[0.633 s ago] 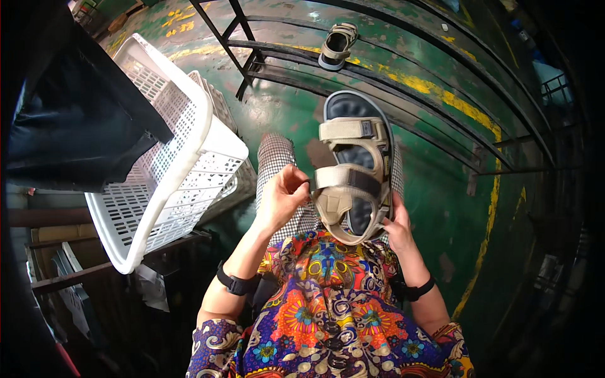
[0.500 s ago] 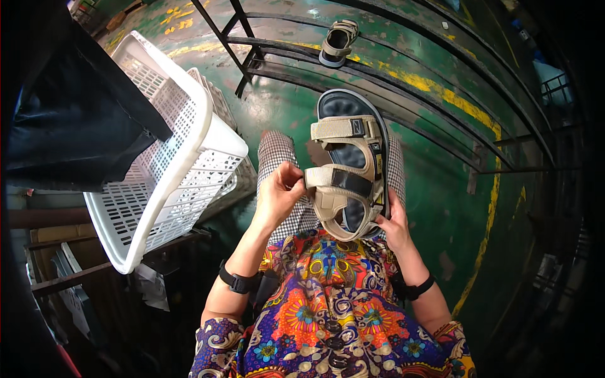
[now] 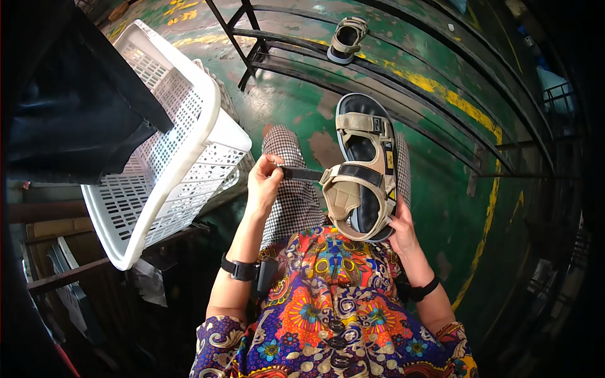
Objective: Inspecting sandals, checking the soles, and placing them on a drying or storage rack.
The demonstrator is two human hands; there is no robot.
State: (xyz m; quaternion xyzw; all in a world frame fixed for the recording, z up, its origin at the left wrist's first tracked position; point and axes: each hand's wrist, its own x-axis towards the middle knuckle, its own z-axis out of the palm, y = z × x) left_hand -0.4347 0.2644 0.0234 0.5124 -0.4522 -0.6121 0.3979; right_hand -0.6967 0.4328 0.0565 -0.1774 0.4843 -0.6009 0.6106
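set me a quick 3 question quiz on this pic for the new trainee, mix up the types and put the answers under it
1. Short answer: which hand grips the dark strap pulled out from the side of the held sandal?
2. True or false: the held sandal's toe end points away from the floral shirt.
3. Fill in the blank: a second sandal sits on a black ____.

Key:
1. The left hand.
2. True.
3. Rack.
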